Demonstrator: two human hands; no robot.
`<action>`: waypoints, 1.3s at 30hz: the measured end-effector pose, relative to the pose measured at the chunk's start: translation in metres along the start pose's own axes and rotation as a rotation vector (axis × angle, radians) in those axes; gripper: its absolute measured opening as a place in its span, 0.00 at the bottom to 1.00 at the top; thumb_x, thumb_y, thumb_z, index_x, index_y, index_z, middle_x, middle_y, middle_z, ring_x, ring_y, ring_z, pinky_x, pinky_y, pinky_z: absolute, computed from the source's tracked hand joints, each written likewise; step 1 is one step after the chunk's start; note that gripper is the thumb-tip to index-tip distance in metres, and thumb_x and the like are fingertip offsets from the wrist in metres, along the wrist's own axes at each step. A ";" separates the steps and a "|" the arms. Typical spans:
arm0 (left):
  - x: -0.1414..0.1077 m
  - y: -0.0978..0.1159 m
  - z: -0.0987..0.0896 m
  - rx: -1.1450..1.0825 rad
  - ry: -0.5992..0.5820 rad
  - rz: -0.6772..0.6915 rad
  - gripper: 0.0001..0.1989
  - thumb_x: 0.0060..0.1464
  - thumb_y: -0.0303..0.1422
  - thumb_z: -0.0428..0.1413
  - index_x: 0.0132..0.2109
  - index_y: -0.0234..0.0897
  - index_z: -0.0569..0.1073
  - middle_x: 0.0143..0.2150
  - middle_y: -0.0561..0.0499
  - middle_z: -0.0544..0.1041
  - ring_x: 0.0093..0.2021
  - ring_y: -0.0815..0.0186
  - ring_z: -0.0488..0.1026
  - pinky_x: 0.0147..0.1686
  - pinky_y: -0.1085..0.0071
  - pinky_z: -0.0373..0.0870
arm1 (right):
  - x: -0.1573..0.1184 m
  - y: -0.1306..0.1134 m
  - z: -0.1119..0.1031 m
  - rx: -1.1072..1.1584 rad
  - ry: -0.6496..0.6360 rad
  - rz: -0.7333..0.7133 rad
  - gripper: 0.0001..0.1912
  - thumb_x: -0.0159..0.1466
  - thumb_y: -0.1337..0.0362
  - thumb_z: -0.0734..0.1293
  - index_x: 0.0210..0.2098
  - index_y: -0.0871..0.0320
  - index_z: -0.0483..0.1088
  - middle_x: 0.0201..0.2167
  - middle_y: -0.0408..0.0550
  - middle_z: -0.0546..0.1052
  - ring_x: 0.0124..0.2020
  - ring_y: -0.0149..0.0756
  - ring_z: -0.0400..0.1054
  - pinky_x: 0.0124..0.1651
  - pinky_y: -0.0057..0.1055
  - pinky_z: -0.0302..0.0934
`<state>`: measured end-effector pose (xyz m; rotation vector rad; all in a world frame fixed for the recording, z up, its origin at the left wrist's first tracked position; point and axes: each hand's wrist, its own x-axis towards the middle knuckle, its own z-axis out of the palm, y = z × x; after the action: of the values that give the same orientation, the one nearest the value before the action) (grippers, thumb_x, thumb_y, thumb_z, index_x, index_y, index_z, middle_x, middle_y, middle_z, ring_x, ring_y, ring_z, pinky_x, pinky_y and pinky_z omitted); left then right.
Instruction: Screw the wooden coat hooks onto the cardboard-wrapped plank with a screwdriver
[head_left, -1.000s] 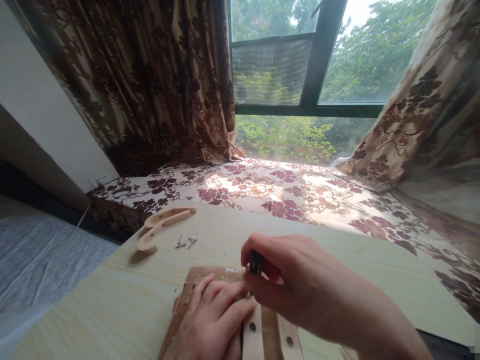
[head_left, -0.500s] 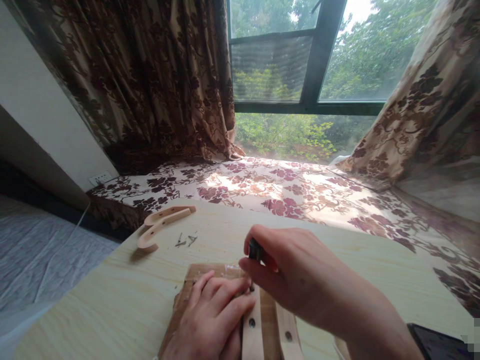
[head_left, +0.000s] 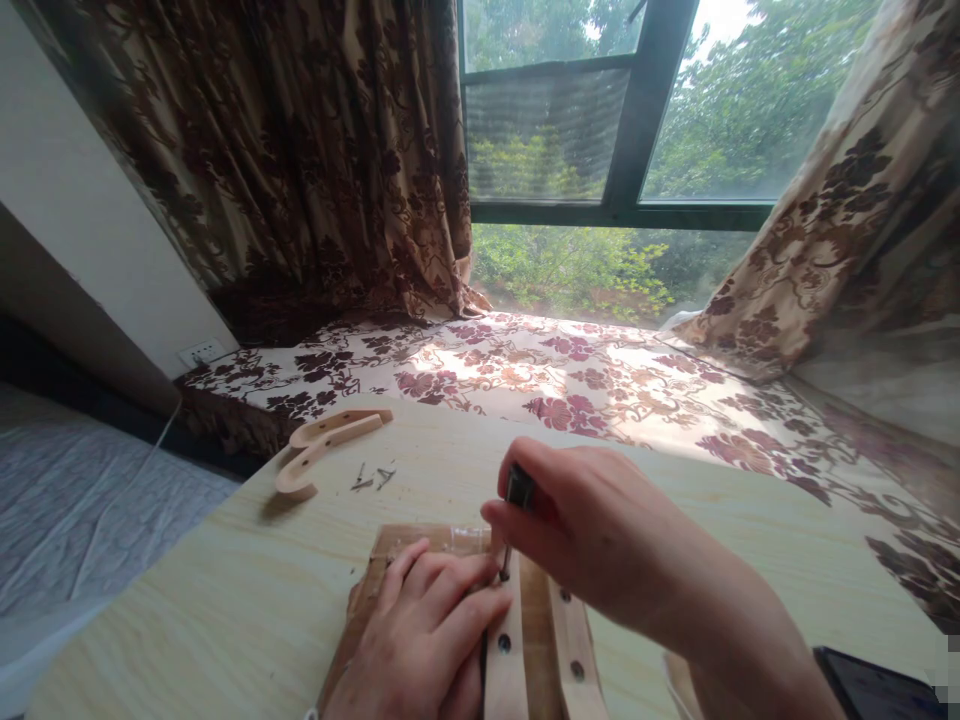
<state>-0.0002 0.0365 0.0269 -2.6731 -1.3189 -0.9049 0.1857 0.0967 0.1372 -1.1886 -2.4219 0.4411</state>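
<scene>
On my feed the pale wooden table (head_left: 225, 600) fills most of the lower view, a brown taped slab (head_left: 401, 542) lying on it. I see the right hand (head_left: 577, 515) above, thumb and fingers curled closed; the left hand (head_left: 427, 630) lies flat on the slab, fingers extended and grasping nothing I can make out. Two light wooden strips (head_left: 505, 690) lie on the slab, and two curved wooden pieces (head_left: 330, 455) sit at the table's far left. The right hand grips a screwdriver (head_left: 519, 488), shank down at the left strip's upper hole. Loose screws (head_left: 384, 478) lie near the curved pieces.
</scene>
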 end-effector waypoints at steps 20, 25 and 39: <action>0.003 0.000 -0.005 0.004 -0.011 0.005 0.20 0.55 0.22 0.46 0.52 0.43 0.68 0.53 0.52 0.71 0.53 0.62 0.64 0.58 0.58 0.50 | -0.003 0.001 -0.002 -0.017 -0.022 -0.043 0.08 0.62 0.65 0.63 0.27 0.56 0.61 0.21 0.37 0.67 0.22 0.26 0.54 0.25 0.28 0.45; 0.001 0.000 -0.005 0.016 -0.042 0.048 0.20 0.55 0.23 0.47 0.53 0.44 0.67 0.53 0.53 0.71 0.53 0.62 0.64 0.59 0.59 0.48 | 0.001 0.003 -0.002 -0.056 0.022 -0.021 0.08 0.62 0.61 0.64 0.29 0.56 0.63 0.21 0.38 0.68 0.23 0.27 0.56 0.26 0.28 0.46; 0.002 0.000 -0.006 0.040 -0.042 0.045 0.20 0.55 0.23 0.47 0.53 0.43 0.67 0.53 0.52 0.71 0.52 0.62 0.64 0.58 0.58 0.49 | 0.000 0.001 0.001 -0.056 -0.013 -0.026 0.05 0.63 0.64 0.63 0.31 0.56 0.61 0.22 0.39 0.68 0.23 0.28 0.56 0.26 0.28 0.45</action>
<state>-0.0025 0.0361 0.0326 -2.6937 -1.2654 -0.8131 0.1864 0.0972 0.1355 -1.1790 -2.4728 0.3770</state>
